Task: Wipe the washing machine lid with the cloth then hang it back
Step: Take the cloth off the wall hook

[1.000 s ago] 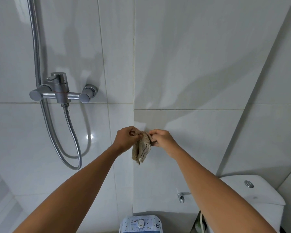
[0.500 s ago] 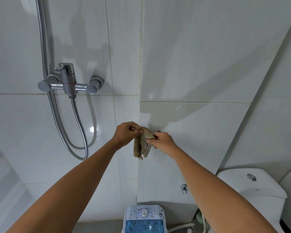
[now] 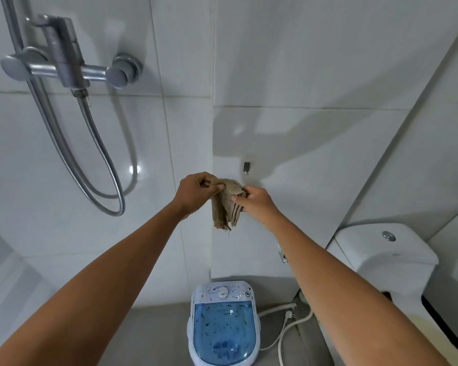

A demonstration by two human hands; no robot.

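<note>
A small brown cloth (image 3: 226,206) hangs bunched between both hands, in front of the white tiled wall. My left hand (image 3: 195,192) pinches its upper left edge; my right hand (image 3: 254,203) grips its right side. Just above the cloth a small metal hook (image 3: 246,167) sticks out of the wall, bare. Far below stands a small washing machine (image 3: 224,323) with a translucent blue lid (image 3: 222,331), shut.
A chrome shower mixer (image 3: 69,67) with a looping hose (image 3: 101,165) is mounted at the upper left. A white toilet cistern (image 3: 384,257) stands at the right. A white cable and plug (image 3: 288,315) lie on the grey floor beside the machine.
The cloth has come off the hook, which now shows bare above it. Both hands have lowered it slightly, and the view has tilted down, showing more of the washing machine.
</note>
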